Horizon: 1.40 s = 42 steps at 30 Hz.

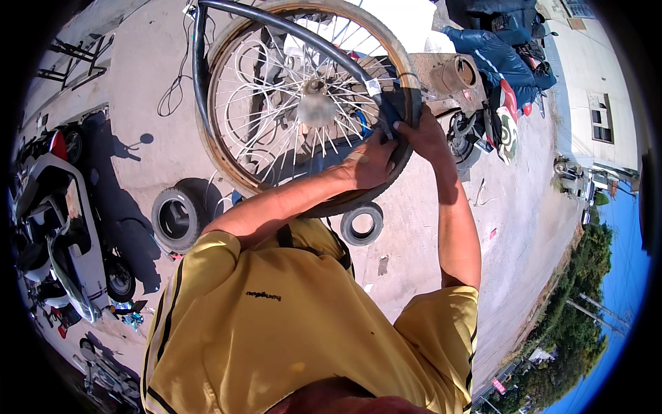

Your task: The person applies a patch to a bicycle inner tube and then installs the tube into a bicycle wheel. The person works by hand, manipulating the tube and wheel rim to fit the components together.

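Observation:
A spoked bicycle wheel (324,136) with a rusty rim and a black tire (412,93) is held up in front of me. A black inner tube (303,32) loops over it, partly outside the wheel at the left and top. At the right side, the tube meets the tire. My left hand (372,162) is closed there, its fingers pressed on the tube by the tire's edge. Close beside it, my right hand (424,136) grips the tire, thumb on the near side. The fingers of my right hand are mostly hidden behind the tire.
Two loose tires, a larger one (176,219) and a smaller one (362,224), lie on the concrete. A white scooter (72,238) stands at the left. A motorcycle with a blue cover (493,58) and a brown round container (455,74) are at the right. A thin cable (181,86) trails on the ground.

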Available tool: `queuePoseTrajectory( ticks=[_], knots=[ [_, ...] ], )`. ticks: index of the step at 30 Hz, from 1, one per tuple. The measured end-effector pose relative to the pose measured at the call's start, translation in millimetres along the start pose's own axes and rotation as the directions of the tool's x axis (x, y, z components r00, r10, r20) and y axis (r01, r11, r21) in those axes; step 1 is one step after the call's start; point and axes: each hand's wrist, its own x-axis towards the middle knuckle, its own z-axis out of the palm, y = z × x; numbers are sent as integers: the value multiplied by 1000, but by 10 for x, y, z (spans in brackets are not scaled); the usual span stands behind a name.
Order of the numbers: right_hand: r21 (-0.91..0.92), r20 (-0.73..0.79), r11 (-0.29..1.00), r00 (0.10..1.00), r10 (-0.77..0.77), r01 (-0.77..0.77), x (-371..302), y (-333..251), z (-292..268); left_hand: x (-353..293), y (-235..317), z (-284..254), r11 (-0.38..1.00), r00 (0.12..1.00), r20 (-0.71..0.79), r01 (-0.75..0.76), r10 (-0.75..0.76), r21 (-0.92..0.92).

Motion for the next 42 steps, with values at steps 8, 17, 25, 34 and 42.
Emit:
queuePoseTrajectory(
  ticks=[8,17,25,34,42],
  knots=[
    [-18,-123,999,991,-45,43,14,-46,138,-777,-1082,-1581,946,647,-736,71,198,316],
    [184,-369,983,928,48,22,-200,267,545,-1362,-2667,-2956,783,745,-381,295,-547,-547],
    [637,-196,755,915,352,-155,-1411,123,1584,-1123,-2422,-3210,845,713,-456,409,-532,-345],
    [647,-497,755,810,312,107,-1294,-331,1083,-1523,-1770,-3246,797,579,-565,294,-588,-527],
    [349,-331,933,943,36,87,135,-54,412,-2580,-1233,-2069,253,579,-166,73,-799,-965]
  ],
)
